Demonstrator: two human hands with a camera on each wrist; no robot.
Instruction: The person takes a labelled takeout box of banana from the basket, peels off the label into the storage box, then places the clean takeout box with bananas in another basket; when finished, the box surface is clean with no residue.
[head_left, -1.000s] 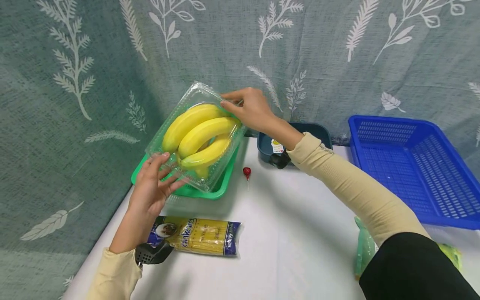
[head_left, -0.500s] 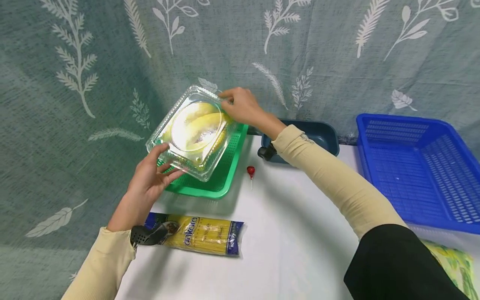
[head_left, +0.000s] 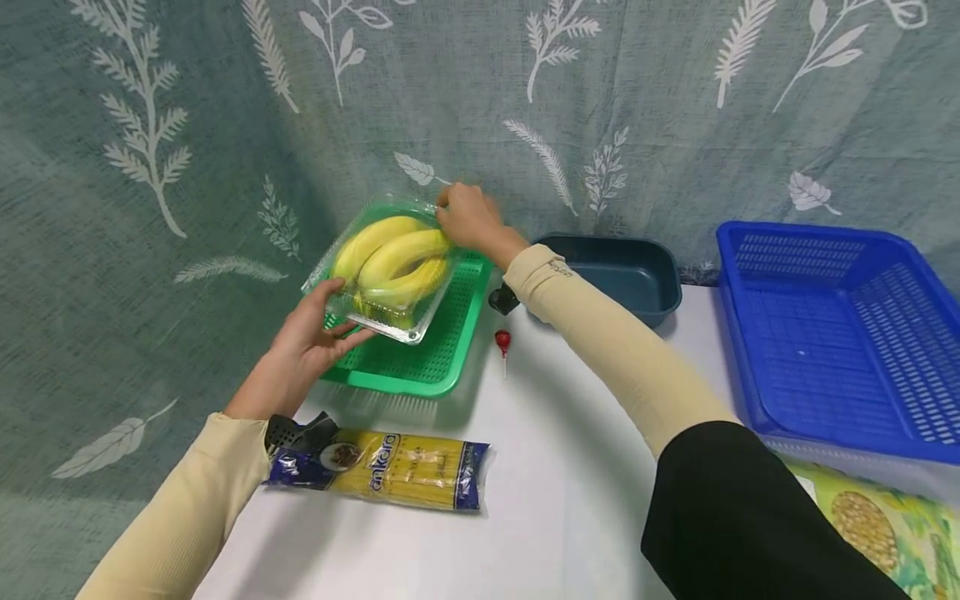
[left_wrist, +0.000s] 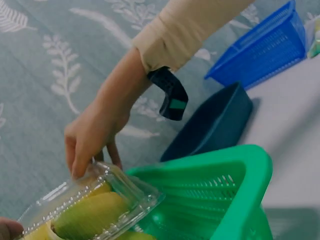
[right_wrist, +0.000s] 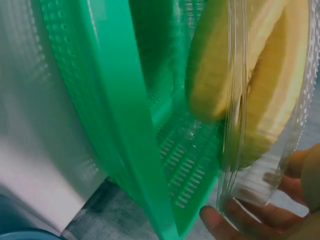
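Observation:
A clear plastic clamshell box (head_left: 392,328) with yellow bananas (head_left: 397,254) inside is held tilted over the green basket (head_left: 452,346). My left hand (head_left: 306,335) pinches its near left edge, thumb on top and fingers underneath. At the far right corner, my right hand (head_left: 471,218) grips the box, its fingertips partly hidden in the head view. The right wrist view has the fingers (right_wrist: 250,220) curled about the box's end, beside the basket's rim. Only a fingertip of my left hand (left_wrist: 9,229) shows in the left wrist view.
Right of the green basket lie a red lollipop (head_left: 502,340) and a dark teal basin (head_left: 637,279). A blue basket (head_left: 832,350) stands far right, with a green-yellow bag (head_left: 866,525) in front. A spaghetti pack (head_left: 416,471) lies nearer. Patterned curtains (head_left: 450,92) hang behind.
The box has tipped back and forth in both hands and come lower over the green basket. My right forearm has shifted left, showing more of the teal basin.

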